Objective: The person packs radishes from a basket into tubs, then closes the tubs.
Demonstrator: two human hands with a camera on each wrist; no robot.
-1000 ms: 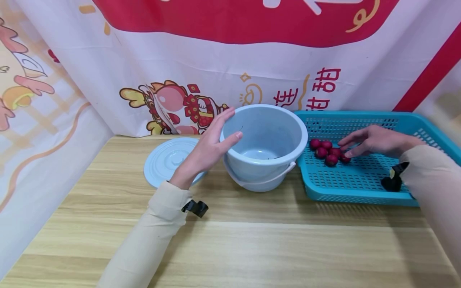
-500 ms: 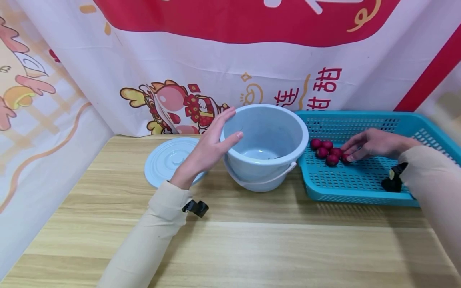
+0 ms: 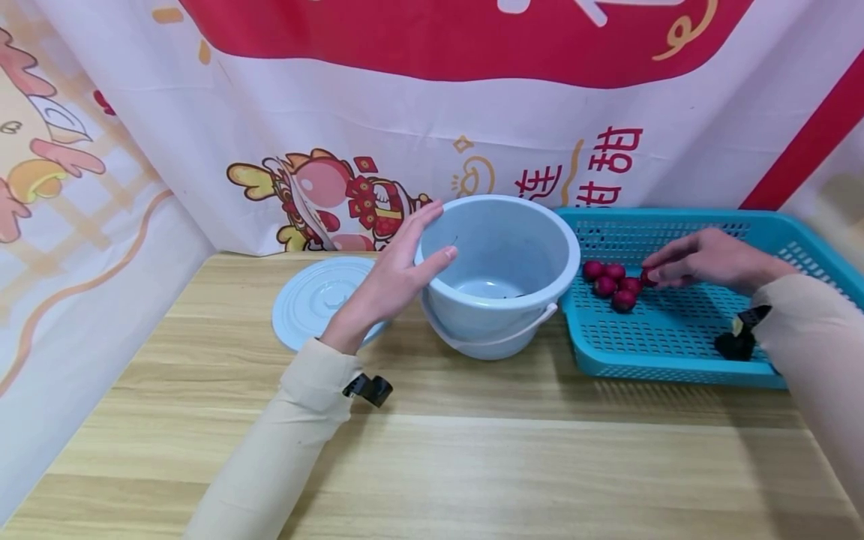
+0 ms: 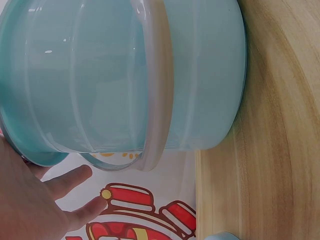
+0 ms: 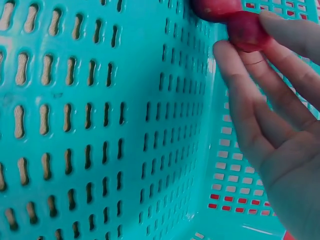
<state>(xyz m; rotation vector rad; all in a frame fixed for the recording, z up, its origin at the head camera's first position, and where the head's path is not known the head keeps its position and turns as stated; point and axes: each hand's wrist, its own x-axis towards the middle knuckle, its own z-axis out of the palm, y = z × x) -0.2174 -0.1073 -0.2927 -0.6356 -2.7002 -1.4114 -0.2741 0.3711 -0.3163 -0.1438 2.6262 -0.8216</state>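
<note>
My left hand (image 3: 394,274) lies against the left side of a light blue bucket (image 3: 489,319), thumb over the rim and the other fingers stretched along the outside. In the left wrist view those fingers (image 4: 70,182) are extended beside the bucket wall and its pale handle (image 4: 159,85). My right hand (image 3: 715,259) is over a turquoise basket (image 3: 675,369) and pinches a small round dark red radish (image 5: 247,31) between thumb and fingertips. Several more radishes (image 3: 624,301) lie clustered at the basket's left end, close to the pinched one.
A round light blue lid (image 3: 307,300) lies on the wooden table (image 3: 432,465) left of the bucket, partly covered by the left arm. The basket stands right beside the bucket. A printed cloth (image 3: 378,112) hangs behind the table.
My right fingers have closed on one radish at the right of the cluster and drawn it slightly up and away from the others. The left hand stays at the bucket.
</note>
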